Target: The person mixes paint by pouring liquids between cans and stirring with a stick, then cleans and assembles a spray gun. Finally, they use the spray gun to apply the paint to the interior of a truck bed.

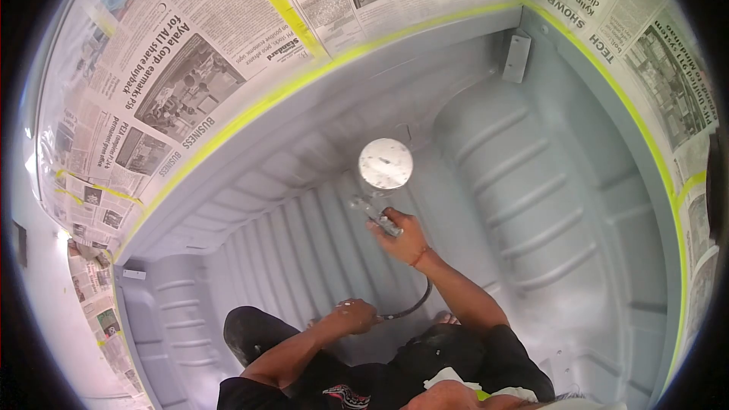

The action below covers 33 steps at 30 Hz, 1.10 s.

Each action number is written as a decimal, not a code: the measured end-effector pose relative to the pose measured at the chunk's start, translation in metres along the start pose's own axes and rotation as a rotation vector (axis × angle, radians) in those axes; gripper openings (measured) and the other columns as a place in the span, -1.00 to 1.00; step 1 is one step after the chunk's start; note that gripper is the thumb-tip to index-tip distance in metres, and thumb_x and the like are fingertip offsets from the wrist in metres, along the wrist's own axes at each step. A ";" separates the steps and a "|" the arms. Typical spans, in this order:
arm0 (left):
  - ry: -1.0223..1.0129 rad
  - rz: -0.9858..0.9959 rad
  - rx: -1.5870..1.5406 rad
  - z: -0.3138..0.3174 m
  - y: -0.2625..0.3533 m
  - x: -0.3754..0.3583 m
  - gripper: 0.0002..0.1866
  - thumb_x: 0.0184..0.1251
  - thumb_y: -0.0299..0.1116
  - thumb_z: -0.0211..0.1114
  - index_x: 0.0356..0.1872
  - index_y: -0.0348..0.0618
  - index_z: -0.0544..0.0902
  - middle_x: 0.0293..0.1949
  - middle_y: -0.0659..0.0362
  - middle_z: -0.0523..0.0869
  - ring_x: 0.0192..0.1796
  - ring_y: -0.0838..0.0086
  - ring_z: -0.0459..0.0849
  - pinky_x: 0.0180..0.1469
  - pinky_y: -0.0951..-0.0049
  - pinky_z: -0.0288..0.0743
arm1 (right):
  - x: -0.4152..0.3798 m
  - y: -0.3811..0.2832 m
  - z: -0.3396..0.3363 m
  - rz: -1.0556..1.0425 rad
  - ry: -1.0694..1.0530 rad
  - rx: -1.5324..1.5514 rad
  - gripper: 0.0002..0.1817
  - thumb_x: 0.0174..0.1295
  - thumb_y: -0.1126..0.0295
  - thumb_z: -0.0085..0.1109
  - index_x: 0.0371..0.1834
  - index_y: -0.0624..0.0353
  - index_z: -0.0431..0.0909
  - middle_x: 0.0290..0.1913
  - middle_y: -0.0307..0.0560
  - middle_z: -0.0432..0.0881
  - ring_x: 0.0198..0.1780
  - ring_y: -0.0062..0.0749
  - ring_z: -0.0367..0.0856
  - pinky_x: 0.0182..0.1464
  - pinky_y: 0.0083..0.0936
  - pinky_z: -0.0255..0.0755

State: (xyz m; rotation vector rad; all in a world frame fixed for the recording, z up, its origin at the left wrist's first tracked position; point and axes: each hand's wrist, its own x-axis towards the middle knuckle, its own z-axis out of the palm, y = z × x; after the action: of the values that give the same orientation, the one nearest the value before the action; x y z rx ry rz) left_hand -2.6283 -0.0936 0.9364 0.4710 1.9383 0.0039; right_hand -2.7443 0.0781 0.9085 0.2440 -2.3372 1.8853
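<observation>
- Grey, freshly coated metal all round us; we note the right hand (402, 237) with its fingers (389, 218) closed round the handle of the spray gun (377, 212), gun held out ahead of us over the ribbed bed floor (304, 235).
- Left hand (351, 316) lower and nearer our body, fingers curled shut on the black air hose (414, 305), which loops from that hand up toward the gun.
- Judgement: the pass will go best with the nozzle square to the ribs and at a steady stand-off, overlapping strokes, and the hose kept off the wet panel by the left hand.
- Container: the round metal cup (385, 164) sits on top of the gun, lid on; its contents are hidden, so the fill level cannot be told.
- Outward: wheel-arch hump (524, 182) to the right, also grey.
- Rim masked with yellow tape (304, 85) and newspaper (182, 83) above it; judgement: keep overspray below the tape line.
</observation>
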 end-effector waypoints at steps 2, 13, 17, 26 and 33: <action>0.001 -0.006 0.002 0.001 0.000 0.003 -0.49 0.55 0.06 0.08 -0.05 -0.20 0.76 -0.13 -0.10 0.79 0.01 -0.01 0.76 0.10 0.00 0.57 | 0.003 -0.004 0.001 0.011 -0.058 0.042 -0.73 0.29 0.22 0.37 -0.30 0.24 0.63 -0.54 0.03 0.62 -0.51 -0.53 0.50 -0.39 -0.42 0.45; 0.027 0.014 -0.022 -0.005 0.008 0.003 -0.47 0.57 0.07 0.05 -0.07 -0.23 0.75 -0.14 -0.12 0.78 0.02 -0.05 0.75 0.11 -0.02 0.56 | 0.004 0.005 -0.048 0.142 0.177 -0.065 -0.65 0.31 0.17 0.33 -0.33 0.31 0.62 -0.46 0.16 0.67 -0.47 0.01 0.63 -0.33 -0.31 0.51; 0.072 -0.028 -0.071 -0.014 0.010 0.000 -0.47 0.58 0.07 0.01 -0.05 -0.22 0.74 -0.15 -0.14 0.78 0.01 -0.09 0.74 0.10 -0.04 0.55 | 0.010 -0.001 -0.085 0.160 0.384 -0.071 -0.68 0.32 0.24 0.33 -0.36 0.32 0.58 -0.51 0.09 0.64 -0.50 -0.20 0.62 -0.39 -0.38 0.47; 0.151 -0.060 -0.187 -0.023 0.004 -0.003 -0.48 0.58 0.10 -0.01 -0.02 -0.18 0.68 -0.11 -0.13 0.75 0.03 -0.11 0.69 0.10 -0.10 0.50 | 0.027 0.010 -0.126 0.100 0.879 0.043 -0.76 0.40 0.35 0.23 -0.33 0.34 0.57 -0.56 -0.05 0.57 -0.53 -0.48 0.47 -0.43 -0.45 0.39; -0.071 -0.030 -0.031 -0.010 0.011 0.007 -0.49 0.58 0.08 0.03 0.06 -0.12 0.73 -0.08 -0.09 0.77 0.05 -0.04 0.73 0.13 -0.02 0.54 | -0.008 -0.003 -0.086 0.161 0.361 0.077 -0.71 0.35 0.27 0.31 -0.32 0.34 0.61 -0.55 -0.03 0.58 -0.52 -0.53 0.46 -0.41 -0.44 0.40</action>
State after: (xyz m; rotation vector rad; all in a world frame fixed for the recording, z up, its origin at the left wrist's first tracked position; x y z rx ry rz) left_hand -2.6362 -0.0794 0.9371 0.4167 1.8730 -0.0022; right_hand -2.7362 0.1617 0.9282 -0.2649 -2.0970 1.9005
